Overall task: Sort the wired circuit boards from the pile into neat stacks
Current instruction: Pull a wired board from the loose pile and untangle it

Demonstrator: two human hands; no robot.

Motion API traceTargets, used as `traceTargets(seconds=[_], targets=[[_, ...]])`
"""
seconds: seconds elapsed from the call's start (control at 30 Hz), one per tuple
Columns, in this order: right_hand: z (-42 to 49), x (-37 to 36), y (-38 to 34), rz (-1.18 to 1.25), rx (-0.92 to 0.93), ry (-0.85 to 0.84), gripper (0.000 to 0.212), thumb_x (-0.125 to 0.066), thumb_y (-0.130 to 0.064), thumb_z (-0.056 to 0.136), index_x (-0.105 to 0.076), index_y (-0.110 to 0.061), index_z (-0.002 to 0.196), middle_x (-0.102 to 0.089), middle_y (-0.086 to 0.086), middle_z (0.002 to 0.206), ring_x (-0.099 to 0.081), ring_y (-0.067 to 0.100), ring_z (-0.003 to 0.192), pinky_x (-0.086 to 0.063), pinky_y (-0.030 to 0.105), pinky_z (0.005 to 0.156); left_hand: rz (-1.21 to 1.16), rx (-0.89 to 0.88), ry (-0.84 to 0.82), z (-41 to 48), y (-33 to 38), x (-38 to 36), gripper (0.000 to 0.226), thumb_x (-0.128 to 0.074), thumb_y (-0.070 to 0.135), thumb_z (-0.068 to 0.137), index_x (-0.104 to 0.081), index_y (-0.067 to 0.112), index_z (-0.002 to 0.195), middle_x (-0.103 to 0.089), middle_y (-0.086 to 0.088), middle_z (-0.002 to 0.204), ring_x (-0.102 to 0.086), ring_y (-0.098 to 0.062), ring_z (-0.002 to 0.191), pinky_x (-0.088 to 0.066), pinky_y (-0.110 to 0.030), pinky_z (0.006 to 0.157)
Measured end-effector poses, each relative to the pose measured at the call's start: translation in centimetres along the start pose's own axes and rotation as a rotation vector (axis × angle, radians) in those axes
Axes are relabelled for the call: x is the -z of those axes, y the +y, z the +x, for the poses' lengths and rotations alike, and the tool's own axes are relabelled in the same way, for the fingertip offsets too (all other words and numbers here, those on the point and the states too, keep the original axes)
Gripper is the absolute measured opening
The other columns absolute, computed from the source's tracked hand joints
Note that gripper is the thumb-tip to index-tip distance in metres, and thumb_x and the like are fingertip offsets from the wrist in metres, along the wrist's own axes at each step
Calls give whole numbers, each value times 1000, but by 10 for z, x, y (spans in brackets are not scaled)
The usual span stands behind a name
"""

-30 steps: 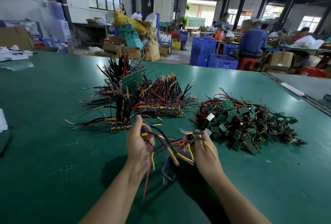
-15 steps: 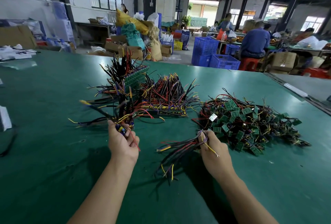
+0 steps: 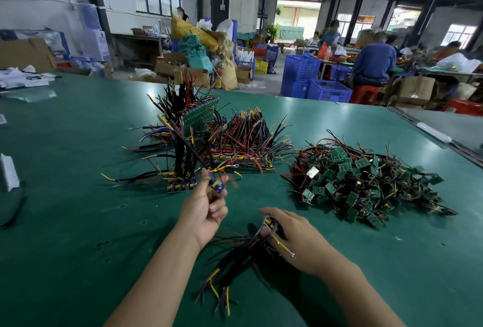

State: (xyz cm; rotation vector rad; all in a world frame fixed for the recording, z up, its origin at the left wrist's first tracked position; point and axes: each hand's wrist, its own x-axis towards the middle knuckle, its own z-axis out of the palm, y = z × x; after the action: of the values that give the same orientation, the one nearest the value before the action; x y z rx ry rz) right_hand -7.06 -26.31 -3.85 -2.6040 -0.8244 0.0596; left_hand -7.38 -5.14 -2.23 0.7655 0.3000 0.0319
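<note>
My left hand (image 3: 205, 207) pinches one small wired circuit board (image 3: 217, 186), its dark wires pointing up and away, just right of the near stack (image 3: 180, 182). My right hand (image 3: 298, 237) grips a bundle of wired boards (image 3: 269, 223) low over the green table (image 3: 78, 222); the bundle's wires trail toward me on the left. Behind the near stack lie a second stack (image 3: 245, 163) and an upright stack (image 3: 201, 116). The loose pile of boards (image 3: 366, 182) lies to the right.
White paper items (image 3: 9, 172) sit at the table's left edge. The table's right edge (image 3: 431, 131) runs diagonally past the pile. Beyond the far edge are blue crates (image 3: 313, 80), cardboard boxes and seated people.
My left hand has moved right, away from the near stack, with a board in its fingers. My right hand has drawn the bundle slightly nearer to me and lower.
</note>
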Motion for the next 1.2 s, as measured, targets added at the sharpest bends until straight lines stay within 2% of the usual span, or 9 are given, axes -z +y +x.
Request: traceTargets(seconds=[0.27, 0.4, 0.5, 0.6, 0.77, 0.87, 0.97, 1.03, 1.2], targets=[[4, 2, 1, 125, 43, -232, 65, -45, -22, 102, -10, -26, 156, -28, -6, 158, -23, 6, 143, -16, 14, 109, 194, 13, -3, -9, -10, -12, 15, -47, 22, 101, -54, 9, 94, -71, -8, 65, -53, -9, 39, -40, -17, 36], [2, 6, 5, 177, 73, -207, 73, -57, -26, 93, -18, -31, 155, -32, -15, 151, -27, 1, 139, -21, 18, 113, 316, -24, 16, -10, -14, -14, 10, -47, 24, 100, -47, 14, 99, -74, -6, 73, -54, -12, 39, -37, -18, 37], [1, 8, 10, 137, 56, -42, 50, -65, -37, 88, -47, -34, 134, -59, -11, 121, -54, 5, 110, -43, 22, 94, 370, -54, 24, -9, -18, -13, 11, -47, 25, 101, -46, 14, 97, -75, -6, 77, -55, -13, 39, -35, -19, 38], [1, 7, 10, 224, 44, -29, 25, -69, -34, 85, -58, -38, 106, -64, -11, 87, -55, 2, 75, -49, 30, 74, 394, -59, 21, -9, -22, -13, 14, -50, 27, 99, -47, 13, 96, -76, -8, 83, -57, -14, 40, -36, -19, 38], [-4, 15, 12, 485, 75, -191, 40, -68, -13, 78, -62, -36, 110, -68, -14, 93, -60, 1, 80, -46, 17, 75, 519, -121, 2, -8, -24, -11, 24, -51, 34, 98, -43, 15, 87, -76, -7, 85, -59, -16, 42, -35, -21, 41], [0, 12, 12, 705, -68, -73, 40, -56, 8, 87, -63, -25, 109, -68, -2, 92, -60, 10, 72, -49, 26, 66, 602, -186, -44, -10, -29, -11, 28, -49, 38, 99, -42, 14, 85, -76, -6, 86, -60, -17, 44, -37, -22, 42], [4, 8, 5, 885, -213, 135, 11, -58, -23, 97, -67, -22, 103, -63, -1, 78, -51, 12, 57, -40, 27, 50, 658, -240, -111, -12, -35, -14, 28, -48, 37, 98, -43, 13, 87, -76, -6, 83, -58, -15, 41, -37, -20, 40], [4, 6, -2, 991, -184, 137, 22, -60, -40, 90, -70, -22, 97, -62, -1, 74, -50, 12, 56, -36, 24, 49, 692, -311, -170, -14, -38, -19, 30, -51, 38, 94, -45, 10, 88, -75, -6, 76, -59, -11, 42, -38, -18, 39], [7, -2, -14, 975, -98, 257, 12, -64, -27, 92, -70, -17, 94, -61, -2, 62, -47, 9, 53, -37, 21, 49, 739, -464, -306, -17, -47, -22, 32, -52, 43, 85, -47, 12, 82, -63, 3, 57, -49, -1, 43, -36, -14, 43]])
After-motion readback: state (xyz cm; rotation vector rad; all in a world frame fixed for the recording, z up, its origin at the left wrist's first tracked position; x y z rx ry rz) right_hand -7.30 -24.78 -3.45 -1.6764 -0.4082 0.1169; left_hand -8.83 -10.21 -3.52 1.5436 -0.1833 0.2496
